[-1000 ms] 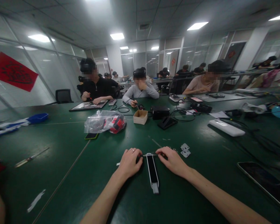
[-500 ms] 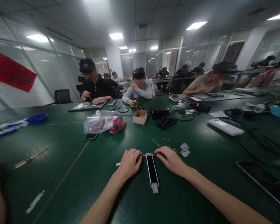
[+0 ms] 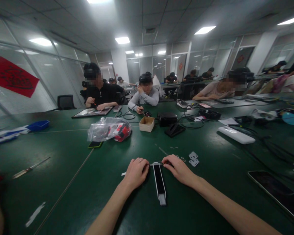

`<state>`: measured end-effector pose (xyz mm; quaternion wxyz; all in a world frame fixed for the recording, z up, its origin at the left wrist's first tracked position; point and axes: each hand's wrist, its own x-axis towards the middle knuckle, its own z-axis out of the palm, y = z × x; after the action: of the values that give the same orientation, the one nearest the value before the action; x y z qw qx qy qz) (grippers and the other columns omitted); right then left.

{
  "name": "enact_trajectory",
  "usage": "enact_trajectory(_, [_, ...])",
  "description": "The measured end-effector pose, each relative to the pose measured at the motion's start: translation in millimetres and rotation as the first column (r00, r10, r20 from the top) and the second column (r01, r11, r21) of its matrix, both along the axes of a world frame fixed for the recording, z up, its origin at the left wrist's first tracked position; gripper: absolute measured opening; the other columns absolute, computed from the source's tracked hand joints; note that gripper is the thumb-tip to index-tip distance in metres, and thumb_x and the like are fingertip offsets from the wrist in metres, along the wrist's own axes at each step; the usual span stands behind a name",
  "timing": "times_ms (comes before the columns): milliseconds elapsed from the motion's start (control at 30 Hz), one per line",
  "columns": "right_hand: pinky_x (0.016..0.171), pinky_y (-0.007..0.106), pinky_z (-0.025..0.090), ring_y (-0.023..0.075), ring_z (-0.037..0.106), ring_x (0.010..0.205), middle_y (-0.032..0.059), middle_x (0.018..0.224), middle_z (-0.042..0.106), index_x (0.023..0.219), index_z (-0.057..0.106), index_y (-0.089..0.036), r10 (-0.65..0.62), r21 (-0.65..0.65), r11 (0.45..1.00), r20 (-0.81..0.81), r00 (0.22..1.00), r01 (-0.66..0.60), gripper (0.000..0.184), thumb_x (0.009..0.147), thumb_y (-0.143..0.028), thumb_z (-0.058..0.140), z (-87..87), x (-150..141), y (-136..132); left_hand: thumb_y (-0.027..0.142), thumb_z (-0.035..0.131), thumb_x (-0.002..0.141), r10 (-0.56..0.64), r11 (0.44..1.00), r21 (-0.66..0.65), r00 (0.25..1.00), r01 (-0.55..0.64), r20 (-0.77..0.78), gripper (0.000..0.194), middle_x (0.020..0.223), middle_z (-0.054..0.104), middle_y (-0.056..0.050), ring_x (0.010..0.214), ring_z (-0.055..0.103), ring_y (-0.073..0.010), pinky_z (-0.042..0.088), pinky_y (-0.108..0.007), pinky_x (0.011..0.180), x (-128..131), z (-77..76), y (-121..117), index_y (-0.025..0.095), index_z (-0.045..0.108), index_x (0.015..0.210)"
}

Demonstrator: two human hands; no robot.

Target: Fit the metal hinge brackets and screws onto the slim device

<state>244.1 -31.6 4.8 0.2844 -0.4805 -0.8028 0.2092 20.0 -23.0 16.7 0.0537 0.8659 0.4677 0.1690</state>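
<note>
In front of me on the green table lies a long, narrow device (image 3: 159,181) with a white frame, a black strip and a grey end piece (image 3: 162,199) pointing towards me. Across its far end runs a thin bar (image 3: 151,164). My left hand (image 3: 136,170) has its fingers closed at the bar's left end. On the other side, my right hand (image 3: 178,168) pinches the right end between thumb and fingers. My fingertips hide both ends of the bar. Small grey metal plates (image 3: 193,159) and several tiny rings (image 3: 182,159) lie just beyond my right hand.
Farther off are a plastic bag with red parts (image 3: 110,129), a small box (image 3: 147,124) and a black box (image 3: 167,118). A white case (image 3: 236,135) and a phone (image 3: 276,192) lie right, a screwdriver (image 3: 30,168) left. Several people sit across the table (image 3: 71,182).
Both hands keep their hold at the far end of the device. The whole view has shifted very slightly; nothing else near my hands has visibly moved.
</note>
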Motion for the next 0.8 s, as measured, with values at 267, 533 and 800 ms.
enact_trajectory(267, [0.077, 0.033, 0.046, 0.0170, 0.055, 0.084, 0.0035, 0.089, 0.061, 0.094, 0.059, -0.020, -0.020, -0.013, 1.000, -0.016, 1.000, 0.020, 0.012, 0.088, -0.021, 0.049, 1.6, -1.5, -0.8, 0.022, 0.041, 0.090, -0.002, 1.000, 0.010, 1.000, 0.002, -0.007, 0.018, 0.088, 0.062, -0.004, 0.084, 0.054, -0.0181, 0.035, -0.031, 0.072, -0.2, -1.9, 1.3, 0.020, 0.058, 0.089])
enact_trajectory(533, [0.074, 0.031, 0.047, 0.0154, 0.056, 0.081, 0.0022, 0.088, 0.060, 0.094, 0.061, -0.020, -0.050, -0.033, 0.998, -0.034, 0.998, 0.049, 0.011, 0.085, -0.022, 0.055, 4.9, -0.9, -2.9, 0.022, 0.040, 0.090, -0.002, 1.000, 0.006, 1.000, 0.002, -0.011, 0.019, 0.087, 0.063, -0.004, 0.083, 0.054, -0.0184, 0.036, -0.032, 0.072, -0.2, -1.5, 1.2, 0.021, 0.059, 0.089])
enact_trajectory(800, [0.074, 0.032, 0.045, 0.0155, 0.057, 0.079, 0.0009, 0.085, 0.062, 0.090, 0.063, -0.020, -0.076, -0.020, 0.997, -0.004, 0.997, 0.076, 0.009, 0.083, -0.022, 0.058, 8.5, -2.7, -3.7, 0.022, 0.041, 0.090, -0.008, 1.000, 0.013, 1.000, 0.009, -0.006, 0.017, 0.086, 0.062, -0.003, 0.082, 0.055, -0.0180, 0.035, -0.031, 0.071, 0.5, -1.0, 1.1, 0.021, 0.058, 0.087])
